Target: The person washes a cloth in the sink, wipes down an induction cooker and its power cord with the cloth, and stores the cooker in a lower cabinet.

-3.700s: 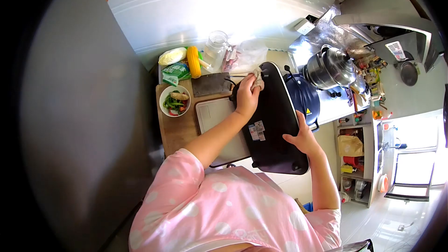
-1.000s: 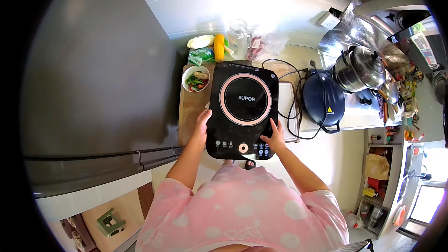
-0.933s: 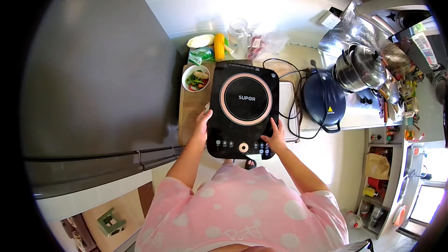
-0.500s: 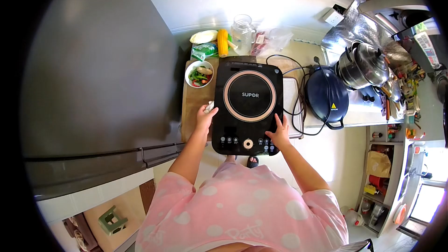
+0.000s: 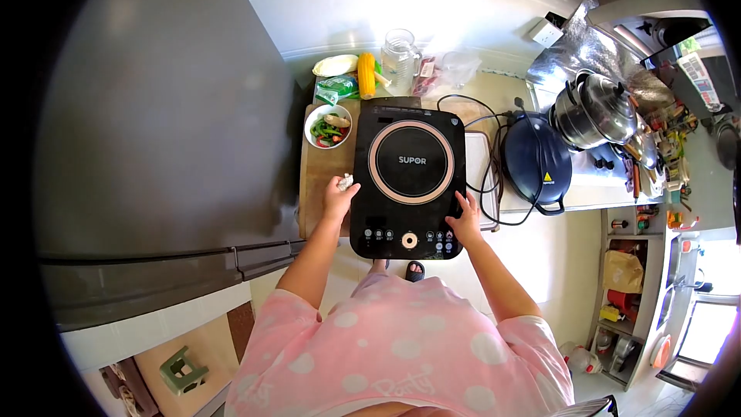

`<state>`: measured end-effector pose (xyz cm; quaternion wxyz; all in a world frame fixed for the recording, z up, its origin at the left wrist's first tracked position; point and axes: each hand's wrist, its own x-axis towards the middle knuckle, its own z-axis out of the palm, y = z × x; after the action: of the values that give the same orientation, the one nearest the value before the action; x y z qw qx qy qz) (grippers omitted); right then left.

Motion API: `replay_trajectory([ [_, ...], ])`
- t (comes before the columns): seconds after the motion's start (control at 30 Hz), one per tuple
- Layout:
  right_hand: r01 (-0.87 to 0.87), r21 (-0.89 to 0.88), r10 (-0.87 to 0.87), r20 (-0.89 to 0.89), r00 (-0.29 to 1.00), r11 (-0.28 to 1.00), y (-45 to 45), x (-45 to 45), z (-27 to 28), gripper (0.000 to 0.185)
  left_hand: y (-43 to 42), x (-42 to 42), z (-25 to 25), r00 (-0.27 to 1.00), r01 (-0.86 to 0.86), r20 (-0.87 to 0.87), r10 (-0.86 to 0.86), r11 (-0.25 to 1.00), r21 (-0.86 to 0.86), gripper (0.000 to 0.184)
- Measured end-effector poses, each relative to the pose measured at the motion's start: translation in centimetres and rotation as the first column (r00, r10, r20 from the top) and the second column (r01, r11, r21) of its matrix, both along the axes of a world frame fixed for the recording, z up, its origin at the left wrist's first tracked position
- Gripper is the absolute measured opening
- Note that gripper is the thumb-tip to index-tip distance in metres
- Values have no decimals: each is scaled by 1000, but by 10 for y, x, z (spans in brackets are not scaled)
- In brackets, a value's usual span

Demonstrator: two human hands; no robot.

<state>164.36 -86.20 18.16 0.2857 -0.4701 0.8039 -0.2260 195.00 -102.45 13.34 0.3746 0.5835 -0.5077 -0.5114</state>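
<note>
A black induction cooktop (image 5: 411,162) with a pink ring lies face up, over part of a wooden board (image 5: 315,177) and a white tray (image 5: 480,154). My left hand (image 5: 338,199) is at its left edge, closed round a crumpled whitish cloth (image 5: 345,182). On the right edge, near the touch buttons, rests my right hand (image 5: 466,222), its thumb on the top face and its fingers along the side. Behind my left hand stands a white bowl (image 5: 328,126) of cut vegetables. The dark blade of a cleaver (image 5: 401,102) shows partly behind the cooktop.
Corn (image 5: 366,76), a green bag (image 5: 336,89), a glass jug (image 5: 398,62) and plastic bags (image 5: 455,68) stand at the back. A blue electric pan (image 5: 536,156) with a looping black cord is at the right, beside a steel pot (image 5: 593,112). A grey fridge (image 5: 170,123) fills the left.
The cooktop, earlier tilted with its underside showing, now lies face up. My left hand has moved from its far end to its left edge, still with the cloth.
</note>
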Motion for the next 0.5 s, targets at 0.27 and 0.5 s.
replay_trajectory([
  [0.27,-37,-274,24,-51,998,961,-13,7,19,67,-13,1,72,991,-87,-115,70,984,-156,34],
  [0.5,32,-500,371,683,629,866,-47,60,72,53,56,-79,143,704,592,-581,-409,789,164,63],
])
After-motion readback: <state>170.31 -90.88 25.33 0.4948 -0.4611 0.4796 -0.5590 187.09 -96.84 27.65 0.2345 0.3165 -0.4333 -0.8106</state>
